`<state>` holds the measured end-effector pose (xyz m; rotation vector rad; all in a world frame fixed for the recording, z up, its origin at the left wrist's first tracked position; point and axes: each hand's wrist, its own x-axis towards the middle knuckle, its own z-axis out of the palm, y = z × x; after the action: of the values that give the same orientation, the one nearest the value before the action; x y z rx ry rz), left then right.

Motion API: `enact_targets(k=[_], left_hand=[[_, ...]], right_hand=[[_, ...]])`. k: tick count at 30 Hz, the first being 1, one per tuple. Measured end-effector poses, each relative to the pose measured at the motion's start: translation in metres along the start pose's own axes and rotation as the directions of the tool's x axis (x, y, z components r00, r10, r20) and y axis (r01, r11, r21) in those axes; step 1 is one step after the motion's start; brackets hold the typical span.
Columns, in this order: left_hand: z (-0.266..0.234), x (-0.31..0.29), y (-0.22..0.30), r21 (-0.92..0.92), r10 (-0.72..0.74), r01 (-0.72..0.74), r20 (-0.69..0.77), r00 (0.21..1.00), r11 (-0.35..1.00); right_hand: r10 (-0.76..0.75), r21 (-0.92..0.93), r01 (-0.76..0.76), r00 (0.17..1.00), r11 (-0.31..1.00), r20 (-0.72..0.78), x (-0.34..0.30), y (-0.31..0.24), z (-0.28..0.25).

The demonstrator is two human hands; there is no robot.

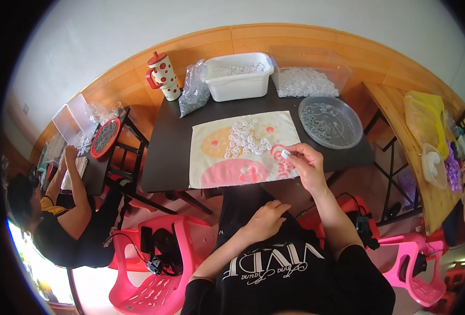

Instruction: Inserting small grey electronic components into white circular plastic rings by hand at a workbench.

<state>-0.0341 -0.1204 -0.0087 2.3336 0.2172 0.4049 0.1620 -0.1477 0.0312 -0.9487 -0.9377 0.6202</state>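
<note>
My right hand (307, 167) is raised over the right edge of a printed towel (203, 149). Its thumb and fingers pinch a small white plastic piece (285, 154). On the towel lies a loose pile of small white ring-like pieces (243, 137), just left of that hand. My left hand (266, 220) rests low in front of my body, off the table, with fingers loosely bent and partly apart; nothing shows in it. To the right of the towel sits a round clear tray (348, 137) holding small greyish parts.
At the table's back stand a red-dotted tumbler (165, 76), a bag of grey parts (193, 94), a white tub (238, 86) and a clear bin of white pieces (306, 84). A person (64, 210) works at the left table beside a red tray (105, 139). Pink chairs (138, 289) flank me.
</note>
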Motion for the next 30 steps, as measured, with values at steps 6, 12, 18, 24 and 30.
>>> enact_targets(k=[6,12,18,24,30], left_hand=[[0.009,-0.019,-0.025,0.013,0.044,-0.046,0.113,0.993,0.999],[0.033,-0.027,-0.078,0.025,-0.153,0.151,0.21,0.966,0.988],[0.068,-0.046,-0.138,-0.011,-0.287,0.302,0.278,0.917,0.953],[0.105,-0.07,-0.209,-0.11,-0.356,0.372,0.143,0.924,0.922],[0.109,-0.045,-0.26,-0.22,-0.472,0.564,0.358,0.805,0.796]], right_hand=[[0.08,-0.203,-0.057,0.991,0.978,0.108,-0.027,-0.026,0.004],[0.312,-0.349,-0.205,0.906,0.915,0.286,0.014,-0.049,-0.027],[-0.09,-0.346,0.054,0.992,0.937,-0.089,0.18,-0.096,-0.06],[-0.028,-0.231,-0.04,0.958,0.972,-0.285,0.242,-0.08,-0.072],[0.074,-0.21,-0.08,0.997,0.974,-0.036,0.211,-0.126,-0.024]])
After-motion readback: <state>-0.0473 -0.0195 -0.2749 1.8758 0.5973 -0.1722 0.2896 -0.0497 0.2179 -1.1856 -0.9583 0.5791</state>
